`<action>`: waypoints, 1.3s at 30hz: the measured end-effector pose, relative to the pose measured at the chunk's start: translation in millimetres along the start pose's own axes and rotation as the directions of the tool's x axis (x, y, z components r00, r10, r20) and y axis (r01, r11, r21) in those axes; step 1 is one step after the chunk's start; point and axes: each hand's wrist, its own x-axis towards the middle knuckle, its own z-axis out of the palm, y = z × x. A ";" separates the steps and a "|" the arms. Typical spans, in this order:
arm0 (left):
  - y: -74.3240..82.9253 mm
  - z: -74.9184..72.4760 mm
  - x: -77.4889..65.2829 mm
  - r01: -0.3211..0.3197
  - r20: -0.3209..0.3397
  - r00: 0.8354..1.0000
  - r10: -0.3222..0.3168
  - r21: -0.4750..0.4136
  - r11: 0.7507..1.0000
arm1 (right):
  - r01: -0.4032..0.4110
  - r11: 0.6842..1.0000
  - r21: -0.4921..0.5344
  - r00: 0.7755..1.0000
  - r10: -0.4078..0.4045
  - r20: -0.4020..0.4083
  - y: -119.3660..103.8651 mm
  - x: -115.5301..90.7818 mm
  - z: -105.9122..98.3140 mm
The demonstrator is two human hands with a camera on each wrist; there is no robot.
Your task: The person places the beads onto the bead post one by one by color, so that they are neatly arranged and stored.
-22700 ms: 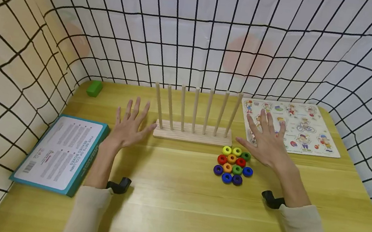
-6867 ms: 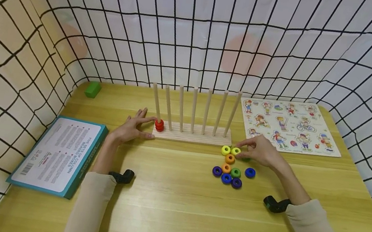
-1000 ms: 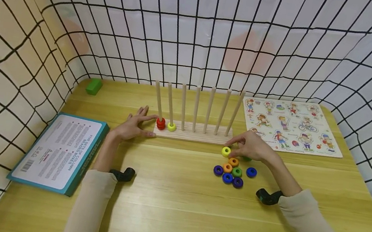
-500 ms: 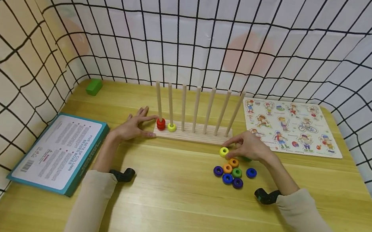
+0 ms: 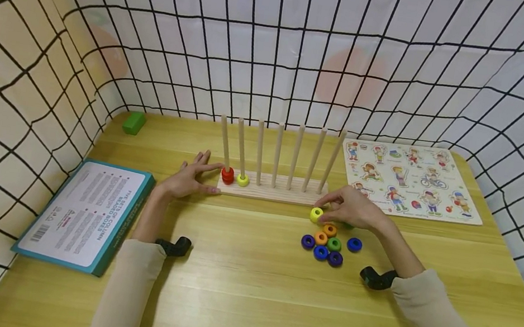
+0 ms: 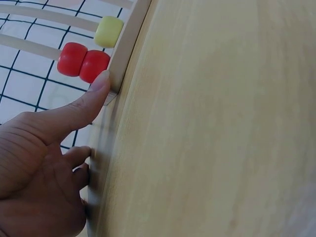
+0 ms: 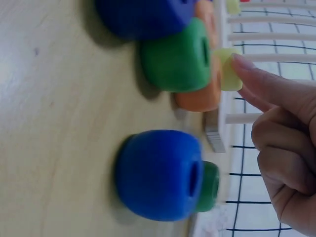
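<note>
A wooden peg rack (image 5: 272,192) with several upright pegs stands at the back middle. Two red beads (image 5: 227,175) are stacked on its leftmost peg, and one yellow bead (image 5: 242,180) sits on the peg beside it. At the rack's left end, my left hand (image 5: 184,179) rests with fingers spread; in the left wrist view its thumb (image 6: 91,101) reaches the base beside the red beads. My right hand (image 5: 353,206) pinches another yellow bead (image 7: 230,69) between thumb and index finger, just in front of the rack's right end.
Loose orange (image 5: 321,238), green (image 5: 334,244), blue (image 5: 354,244) and purple beads (image 5: 335,258) lie in front of my right hand. A picture puzzle board (image 5: 412,180) lies at back right, a teal-edged box (image 5: 81,215) at left, a green block (image 5: 133,123) at back left. Black netting (image 5: 279,47) surrounds the table.
Two red beads and one yellow bead have gone from the table pile onto the pegs. My left hand has moved to the rack's end; my right now grips the second yellow bead.
</note>
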 end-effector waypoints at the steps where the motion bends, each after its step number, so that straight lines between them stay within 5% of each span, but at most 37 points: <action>1: -0.2 0.0 -0.1 0.000 0.000 1.000 0.000 -0.004 1.000 | 0.005 1.000 -0.006 1.000 -0.005 -0.002 -1.1 -1.2 -1.0; 10: -1.2 -1.2 -1.1 0.006 0.000 1.000 -0.006 -0.012 1.000 | 0.040 0.998 -0.040 0.997 -0.042 -0.065 -37.3 -17.5 -17.0; 20: -2.3 0.1 -2.1 0.002 -0.014 1.000 -0.002 0.012 1.000 | 0.145 0.985 -0.094 0.974 -0.159 -0.160 -116.1 -25.8 -38.3; 25: -2.6 0.1 -3.0 -0.002 -0.016 1.000 0.002 0.006 1.000 | 0.214 0.971 -0.110 0.944 -0.234 -0.233 -153.7 -8.1 -49.8; 39: -0.5 -0.9 -1.1 -0.017 -0.010 1.000 0.017 0.008 1.000 | 0.217 0.976 -0.035 0.933 -0.218 -0.287 -202.3 52.8 -52.3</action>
